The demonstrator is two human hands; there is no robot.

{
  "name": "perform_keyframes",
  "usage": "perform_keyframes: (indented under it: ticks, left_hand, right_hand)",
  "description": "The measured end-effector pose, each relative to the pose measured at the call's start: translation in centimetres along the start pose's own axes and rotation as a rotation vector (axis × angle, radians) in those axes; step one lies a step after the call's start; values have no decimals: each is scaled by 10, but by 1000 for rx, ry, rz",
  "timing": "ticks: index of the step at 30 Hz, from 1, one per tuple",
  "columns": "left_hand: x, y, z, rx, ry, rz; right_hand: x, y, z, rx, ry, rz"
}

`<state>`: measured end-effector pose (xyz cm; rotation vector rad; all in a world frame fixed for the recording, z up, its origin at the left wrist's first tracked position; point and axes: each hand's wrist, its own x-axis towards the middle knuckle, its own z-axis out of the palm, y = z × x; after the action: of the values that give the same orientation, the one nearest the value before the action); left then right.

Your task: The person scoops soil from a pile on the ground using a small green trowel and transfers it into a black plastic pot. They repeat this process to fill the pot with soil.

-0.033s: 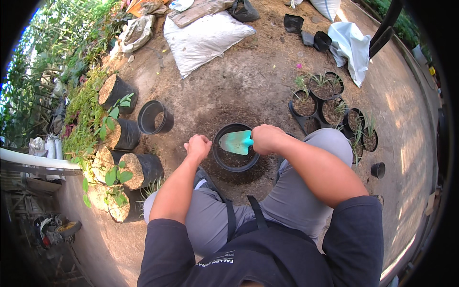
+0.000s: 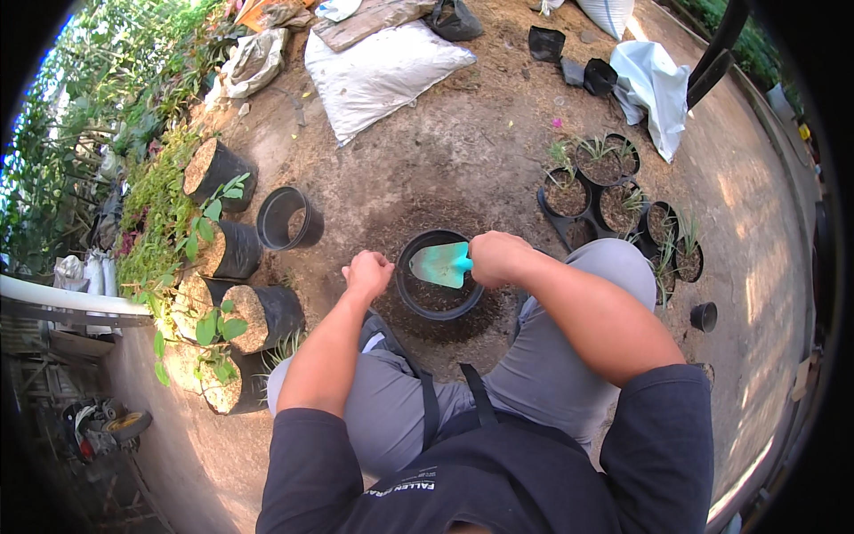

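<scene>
Honestly, the right hand (image 2: pixel 498 258) was clenched round the handle of a teal trowel (image 2: pixel 442 264), blade over the black pot (image 2: pixel 439 276) on the dirt between the knees. Left hand (image 2: pixel 368 272) was fisted, holding nothing, just beside the rim. Pot looked light and bendy, heavier with soil; I'd grab the rim. White sacks (image 2: pixel 382 71) lay further up.

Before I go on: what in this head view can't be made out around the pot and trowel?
- Head view: trowel handle, hidden inside the right hand.
- Soil level in the black pot, partly covered by the trowel blade.
- Left hand: fingers curled, whether it touches the pot is unclear.
</scene>
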<state>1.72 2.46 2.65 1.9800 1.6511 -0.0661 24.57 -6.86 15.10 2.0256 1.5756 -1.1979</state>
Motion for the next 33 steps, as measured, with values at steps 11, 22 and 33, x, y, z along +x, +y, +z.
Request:
perform_keyframes:
  ticks: [11, 22, 33]
  left_hand:
    - [27, -48, -40, -138, 282, -153]
    - [-12, -24, -27, 47, -20, -51]
    - [-22, -13, -13, 135, -65, 136]
  right_hand:
    - [5, -11, -1, -138, -27, 8]
    - [10, -25, 5, -265, 50, -77]
    - [18, -20, 9, -177, 39, -85]
